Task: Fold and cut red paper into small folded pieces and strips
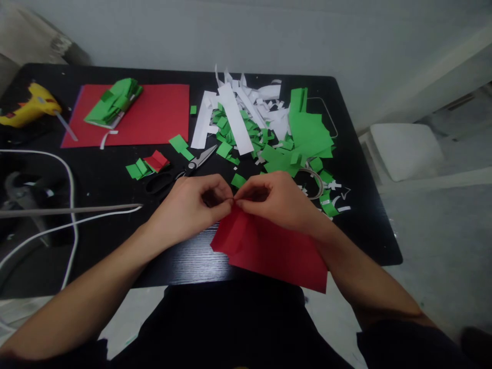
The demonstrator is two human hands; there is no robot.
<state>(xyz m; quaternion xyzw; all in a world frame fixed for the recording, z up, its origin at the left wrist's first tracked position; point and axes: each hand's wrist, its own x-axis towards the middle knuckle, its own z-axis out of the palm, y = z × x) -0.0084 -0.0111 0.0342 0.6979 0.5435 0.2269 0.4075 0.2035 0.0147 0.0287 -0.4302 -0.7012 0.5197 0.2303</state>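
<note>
Left grip and right grip, close together, pinch the far edge of a red sheet, held over the bench's near edge; beyond lie scissors, white strips, green scraps and a tape roll; a glue gun lies at far left

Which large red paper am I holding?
The large red paper sheet pinched between your bare left hand and right hand; the other, a flat red paper rectangle, lies under the green paper bundle.
</note>
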